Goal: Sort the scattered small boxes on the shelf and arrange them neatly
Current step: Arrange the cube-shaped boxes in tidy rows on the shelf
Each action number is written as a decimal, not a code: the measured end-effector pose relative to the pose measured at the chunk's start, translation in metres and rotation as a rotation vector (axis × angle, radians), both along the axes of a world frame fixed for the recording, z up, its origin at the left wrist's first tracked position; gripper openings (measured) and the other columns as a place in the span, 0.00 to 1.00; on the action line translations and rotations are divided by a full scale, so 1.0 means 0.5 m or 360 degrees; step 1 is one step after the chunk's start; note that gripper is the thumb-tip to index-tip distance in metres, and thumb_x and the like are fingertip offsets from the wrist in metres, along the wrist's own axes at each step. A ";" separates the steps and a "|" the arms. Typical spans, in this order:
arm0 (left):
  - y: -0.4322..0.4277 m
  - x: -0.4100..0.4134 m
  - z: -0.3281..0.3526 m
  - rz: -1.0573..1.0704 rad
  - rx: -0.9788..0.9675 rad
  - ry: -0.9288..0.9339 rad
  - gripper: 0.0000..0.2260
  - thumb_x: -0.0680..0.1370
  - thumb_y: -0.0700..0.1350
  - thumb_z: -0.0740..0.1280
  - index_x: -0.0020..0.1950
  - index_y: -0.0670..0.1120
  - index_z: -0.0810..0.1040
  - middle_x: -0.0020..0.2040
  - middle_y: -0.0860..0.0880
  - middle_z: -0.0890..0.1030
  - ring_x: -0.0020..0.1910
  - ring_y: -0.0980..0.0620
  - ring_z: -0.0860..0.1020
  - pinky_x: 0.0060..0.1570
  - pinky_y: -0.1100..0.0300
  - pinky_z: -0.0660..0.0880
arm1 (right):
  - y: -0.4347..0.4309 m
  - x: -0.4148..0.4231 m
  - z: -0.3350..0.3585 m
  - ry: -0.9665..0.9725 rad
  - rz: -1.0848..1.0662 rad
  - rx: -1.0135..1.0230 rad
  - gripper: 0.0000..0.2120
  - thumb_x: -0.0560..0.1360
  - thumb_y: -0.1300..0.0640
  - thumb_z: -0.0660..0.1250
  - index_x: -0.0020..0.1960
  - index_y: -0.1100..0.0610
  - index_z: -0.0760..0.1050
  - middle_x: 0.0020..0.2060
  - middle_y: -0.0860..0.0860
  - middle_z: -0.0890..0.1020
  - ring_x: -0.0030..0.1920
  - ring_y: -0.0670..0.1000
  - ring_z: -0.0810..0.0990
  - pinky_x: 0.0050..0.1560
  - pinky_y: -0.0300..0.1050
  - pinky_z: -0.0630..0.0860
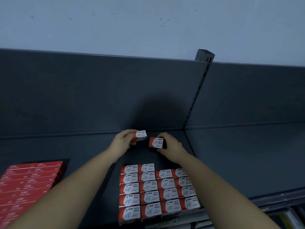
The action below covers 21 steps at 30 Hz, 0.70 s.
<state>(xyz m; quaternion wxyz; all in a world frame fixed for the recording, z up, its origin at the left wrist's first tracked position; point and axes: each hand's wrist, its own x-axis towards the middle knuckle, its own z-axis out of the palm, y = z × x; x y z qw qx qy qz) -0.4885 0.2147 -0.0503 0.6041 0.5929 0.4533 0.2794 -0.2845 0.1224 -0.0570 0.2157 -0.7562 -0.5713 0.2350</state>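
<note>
Two bare forearms of a person at work, left forearm (79, 182) and right forearm (222, 187) uncovered from the frame's near edge to the wrists, slim and smooth, left hand (123, 141) and right hand (172, 146) bare as well, both slightly blurred

We hold one small red-and-white cardboard paper-clip box (141, 135) in our left hand (123, 141), tilted, near the back of the dark grey metal shelf (66, 146). A second red-and-white paper-clip box (156, 142) is gripped by our right hand (171, 146) just beside it, not touching. Nearer us, a block of matching paper-clip boxes (156, 189) lies label-up in four tight columns, the two left columns one box longer. Flat red cardboard boxes (29, 179) are stacked well to the left.
</note>
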 end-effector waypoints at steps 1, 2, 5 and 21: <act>-0.005 0.000 0.013 0.0036 -0.0182 -0.0108 0.10 0.82 0.44 0.60 0.58 0.48 0.80 0.52 0.45 0.83 0.47 0.49 0.80 0.46 0.60 0.76 | -0.006 0.004 0.004 0.0147 0.0018 0.0069 0.19 0.74 0.61 0.71 0.61 0.47 0.71 0.57 0.48 0.77 0.58 0.48 0.75 0.61 0.48 0.72; -0.007 0.001 0.023 0.0058 -0.0377 -0.0232 0.10 0.82 0.45 0.61 0.59 0.46 0.80 0.50 0.43 0.84 0.45 0.49 0.80 0.45 0.60 0.77 | -0.012 0.006 0.011 0.0292 0.0023 0.0126 0.18 0.74 0.63 0.71 0.59 0.48 0.71 0.55 0.49 0.78 0.55 0.48 0.77 0.56 0.44 0.74; -0.017 0.002 0.050 0.0123 -0.0885 -0.0626 0.11 0.81 0.44 0.64 0.59 0.39 0.78 0.49 0.40 0.83 0.45 0.49 0.81 0.46 0.59 0.81 | -0.026 0.009 0.030 0.0652 -0.0039 0.0205 0.18 0.72 0.66 0.73 0.56 0.49 0.74 0.53 0.49 0.81 0.55 0.49 0.80 0.55 0.44 0.79; -0.093 0.011 0.092 -0.0185 -0.0694 -0.0282 0.20 0.76 0.57 0.68 0.60 0.44 0.80 0.50 0.43 0.84 0.48 0.47 0.82 0.46 0.55 0.81 | -0.098 0.025 0.082 0.1569 -0.0166 0.0227 0.27 0.77 0.66 0.68 0.69 0.41 0.73 0.60 0.54 0.78 0.58 0.55 0.80 0.54 0.49 0.81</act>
